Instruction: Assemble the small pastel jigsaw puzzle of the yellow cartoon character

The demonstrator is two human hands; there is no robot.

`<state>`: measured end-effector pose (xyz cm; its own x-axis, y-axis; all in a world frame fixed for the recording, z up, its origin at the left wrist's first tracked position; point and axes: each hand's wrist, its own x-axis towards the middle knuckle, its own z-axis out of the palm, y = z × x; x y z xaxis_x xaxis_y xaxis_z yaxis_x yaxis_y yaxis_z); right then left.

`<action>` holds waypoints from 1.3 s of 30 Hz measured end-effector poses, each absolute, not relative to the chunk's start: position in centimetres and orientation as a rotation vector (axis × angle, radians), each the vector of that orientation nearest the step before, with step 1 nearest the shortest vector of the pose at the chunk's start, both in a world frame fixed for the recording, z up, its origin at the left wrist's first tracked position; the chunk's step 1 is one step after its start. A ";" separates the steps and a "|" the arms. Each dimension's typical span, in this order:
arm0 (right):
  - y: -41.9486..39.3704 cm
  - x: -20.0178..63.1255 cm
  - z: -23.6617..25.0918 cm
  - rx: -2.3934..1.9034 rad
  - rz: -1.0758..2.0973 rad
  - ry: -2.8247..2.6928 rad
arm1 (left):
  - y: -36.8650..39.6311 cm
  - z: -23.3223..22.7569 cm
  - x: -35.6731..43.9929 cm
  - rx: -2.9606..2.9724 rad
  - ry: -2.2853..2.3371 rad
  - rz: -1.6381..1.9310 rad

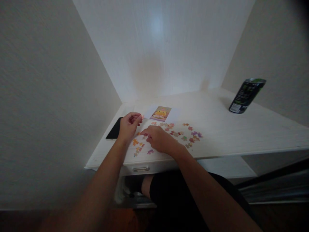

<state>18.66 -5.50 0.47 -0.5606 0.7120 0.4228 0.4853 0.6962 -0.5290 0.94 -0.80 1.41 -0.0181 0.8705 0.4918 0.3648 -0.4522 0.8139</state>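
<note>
White desktop (217,129) under curled hands (129,125) (159,138)

On the desk (222,132): puzzle pieces (176,133) just below frame centre, picture card (161,113) behind them, flat device (115,130) left of centre, can (247,95) toward right edge.

on the white counter (205,106), the left hand (130,125) pinches a small pinkish piece (142,117) at its fingertips, beside a flat black device (114,131). the right hand (159,139) points its index finger at an orange puzzle piece (138,133). loose puzzle pieces (184,138) lie scattered around it, a purple one (150,151) near the front edge. beyond the hands lies a picture (161,113) of a yellow figure; a dark can (247,95) stands well apart at right.
</note>
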 end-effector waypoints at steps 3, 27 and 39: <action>-4.6 19.6 0.6 -0.974 0.682 -1.920 | -1.2 1.5 1.5 1.786 1.229 1.431; -4.0 20.3 0.1 -0.757 1.428 -0.852 | -3.0 1.4 4.1 1.720 0.993 1.266; -4.3 20.3 0.4 -0.757 1.377 -0.852 | -3.4 1.7 4.1 1.675 0.956 1.258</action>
<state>20.35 -4.28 0.39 0.0027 0.9976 0.0693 -0.5071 0.0611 -0.8597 4.09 -3.35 1.68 0.2150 0.9102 0.3540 0.0971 -0.3806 0.9196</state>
